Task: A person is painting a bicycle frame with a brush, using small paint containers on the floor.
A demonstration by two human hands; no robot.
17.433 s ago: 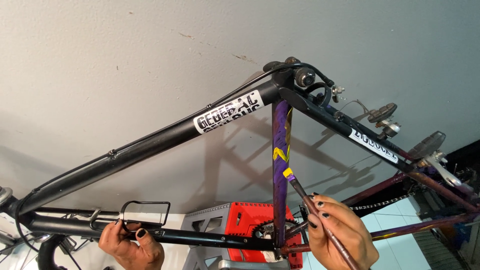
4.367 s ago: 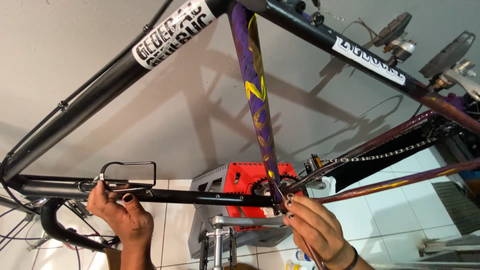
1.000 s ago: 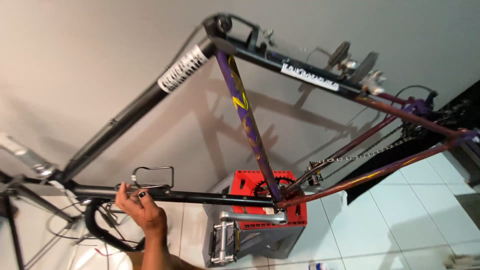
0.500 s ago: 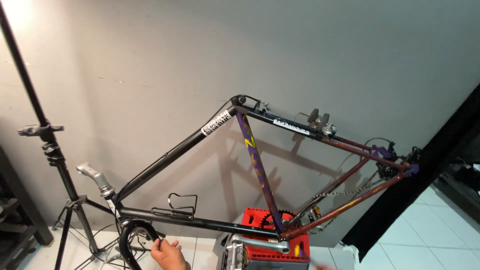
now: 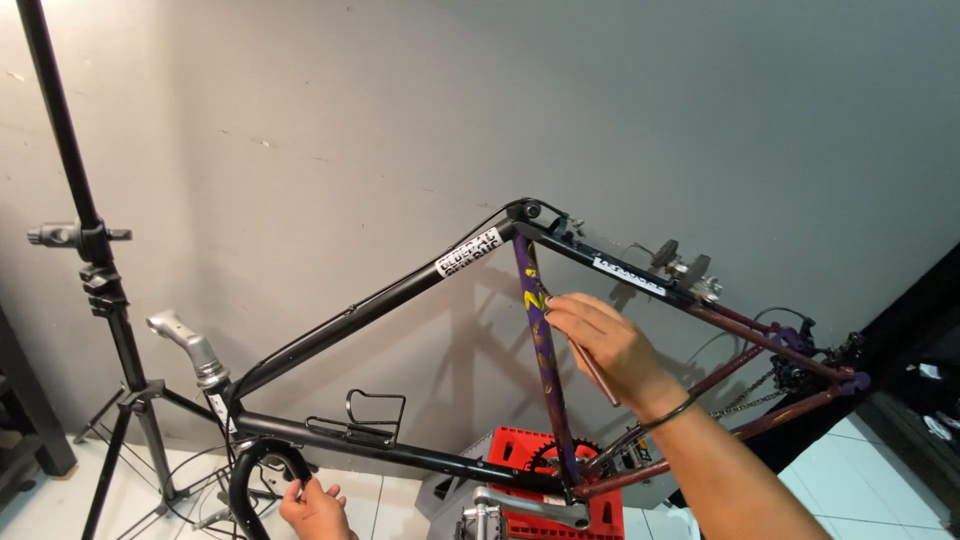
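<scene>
Purple and yellow paint under my right hand [image 5: 603,348]: I'm touching the seat tube [image 5: 545,370] of the upside-down bike frame [image 5: 380,300] with my fingertips, and a thin brownish stick-like tool [image 5: 592,370] is tucked against my palm, fingers curled loosely round it. The frame stands in front of the grey wall [image 5: 500,100], its bottom bracket over the red crate [image 5: 520,460]. My left hand [image 5: 315,508] is low down at the black curved handlebar [image 5: 262,475], fingers half curled; I cannot tell whether it actually grips the bar. I reckon steady contact matters here: keep the low hand bracing so the frame doesn't swing, and keep the tool's tip off the paint. The wire bottle cage [image 5: 365,420] on the down tube is empty. What's inside the crate I can't see; the crank arm [image 5: 530,507] crosses in front of it. A black stand [image 5: 100,290] rises at the left.
</scene>
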